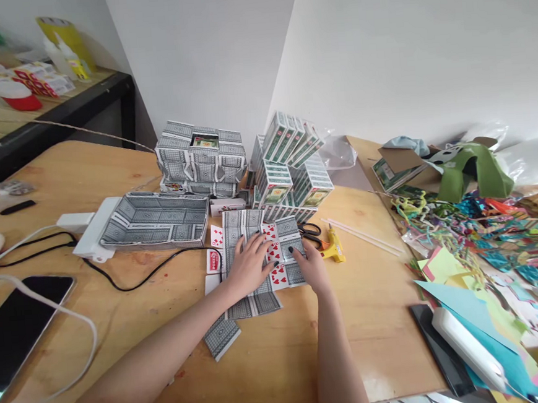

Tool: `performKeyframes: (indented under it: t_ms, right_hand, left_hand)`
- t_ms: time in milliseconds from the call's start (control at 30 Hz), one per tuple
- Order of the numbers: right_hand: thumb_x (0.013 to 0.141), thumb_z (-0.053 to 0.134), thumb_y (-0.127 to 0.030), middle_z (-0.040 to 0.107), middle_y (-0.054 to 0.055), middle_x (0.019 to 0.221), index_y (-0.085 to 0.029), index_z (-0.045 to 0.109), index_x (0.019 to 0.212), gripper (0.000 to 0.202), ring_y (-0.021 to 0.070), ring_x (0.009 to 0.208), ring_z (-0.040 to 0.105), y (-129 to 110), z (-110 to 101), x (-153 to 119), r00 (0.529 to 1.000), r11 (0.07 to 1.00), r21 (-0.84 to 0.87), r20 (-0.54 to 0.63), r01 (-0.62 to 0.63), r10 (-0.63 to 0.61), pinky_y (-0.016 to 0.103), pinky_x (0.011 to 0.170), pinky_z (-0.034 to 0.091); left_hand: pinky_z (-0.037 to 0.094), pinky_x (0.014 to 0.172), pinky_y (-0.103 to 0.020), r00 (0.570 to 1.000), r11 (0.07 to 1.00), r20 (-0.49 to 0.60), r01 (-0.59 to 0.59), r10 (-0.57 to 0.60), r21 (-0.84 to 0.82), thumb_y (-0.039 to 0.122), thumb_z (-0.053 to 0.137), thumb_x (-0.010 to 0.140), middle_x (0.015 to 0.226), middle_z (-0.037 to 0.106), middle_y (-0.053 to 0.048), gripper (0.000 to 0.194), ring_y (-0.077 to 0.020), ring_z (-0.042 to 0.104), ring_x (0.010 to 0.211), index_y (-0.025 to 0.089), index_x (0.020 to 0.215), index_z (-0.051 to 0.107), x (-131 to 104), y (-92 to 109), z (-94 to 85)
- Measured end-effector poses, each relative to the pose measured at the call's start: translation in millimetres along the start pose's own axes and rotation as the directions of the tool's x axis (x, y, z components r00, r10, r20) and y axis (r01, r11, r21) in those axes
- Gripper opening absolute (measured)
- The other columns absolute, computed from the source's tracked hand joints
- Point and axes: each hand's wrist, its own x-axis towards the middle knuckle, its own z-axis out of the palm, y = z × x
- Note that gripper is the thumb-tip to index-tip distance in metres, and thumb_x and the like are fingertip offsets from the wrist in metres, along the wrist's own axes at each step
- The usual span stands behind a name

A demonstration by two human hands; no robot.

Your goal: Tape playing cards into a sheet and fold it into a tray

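A panel of joined playing cards (243, 222), mostly grey patterned backs, lies on the table in front of me. My left hand (250, 262) rests flat on it with fingers spread. At the panel's right side, my right hand (312, 266) has its thumb on a face-down playing card (293, 251), the other fingers closed at its edge and partly hidden. Red-suit card faces (278, 276) show between the hands. A loose stack of cards (222, 337) lies near my left wrist. Just beyond my right hand are black-handled scissors (312, 231) and a yellow glue gun (334, 246).
Behind the panel stand a tray made of cards (158, 219), a larger card-covered box (200, 160) and stacked card packs (274, 182). A white power strip (97, 230) with cables and a tablet (22, 326) lie left. Glue sticks (365, 236) and coloured craft scraps (487, 308) lie right.
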Motion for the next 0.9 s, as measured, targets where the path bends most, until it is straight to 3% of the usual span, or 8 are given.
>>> performKeyframes:
  t_ms: [200, 433, 700, 900]
  right_hand:
    - [0.076, 0.051, -0.034, 0.067, 0.006, 0.095, -0.019, 0.06, 0.1, 0.03, 0.0232, 0.087, 0.061, 0.8, -0.3, 0.3, 1.0, 0.999, -0.03, -0.009, 0.012, -0.012, 0.035, 0.077, 0.048]
    - [0.076, 0.05, -0.034, 0.065, 0.007, 0.104, -0.018, 0.058, 0.103, 0.033, 0.0245, 0.096, 0.059, 6.9, 1.9, 1.5, 1.0, 0.999, 0.047, -0.006, -0.026, 0.026, 0.037, 0.078, 0.048]
    - [0.076, 0.049, -0.031, 0.065, 0.005, 0.098, -0.02, 0.056, 0.101, 0.029, 0.022, 0.091, 0.059, 1.7, 0.5, 5.4, 0.997, 0.995, -0.057, 0.014, 0.08, -0.08, 0.035, 0.082, 0.046]
    - [0.077, 0.048, -0.03, 0.065, 0.005, 0.101, -0.02, 0.055, 0.105, 0.03, 0.0213, 0.093, 0.058, -0.3, 3.1, 3.2, 0.996, 0.996, -0.03, 0.004, 0.087, -0.087, 0.034, 0.083, 0.045]
  left_hand:
    - [0.016, 0.107, -0.048, 1.0, 1.0, 0.002, 0.005, -0.005, -0.001, 0.035, 0.048, 0.083, 0.131, 0.045, -0.008, 0.041, -0.0246, 0.032, 0.127, 0.023, 0.122, 0.045, 0.4, 0.0, -0.3]
    - [0.017, 0.107, -0.047, 1.0, 1.0, 0.008, 0.005, -0.005, -0.01, 0.035, 0.048, 0.083, 0.131, 0.045, -0.007, 0.04, -0.0235, 0.031, 0.128, 0.024, 0.122, 0.046, 0.3, -1.4, 0.6]
    - [0.017, 0.106, -0.048, 1.0, 1.0, -0.004, 0.014, -0.014, -0.015, 0.034, 0.049, 0.082, 0.13, 0.046, -0.007, 0.042, -0.0245, 0.033, 0.127, 0.024, 0.122, 0.046, 1.0, -0.8, -0.7]
    - [0.017, 0.106, -0.048, 1.0, 1.0, 0.0, 0.016, -0.016, -0.009, 0.034, 0.049, 0.082, 0.131, 0.045, -0.008, 0.042, -0.0247, 0.032, 0.127, 0.024, 0.122, 0.046, 1.4, -1.2, -1.1]
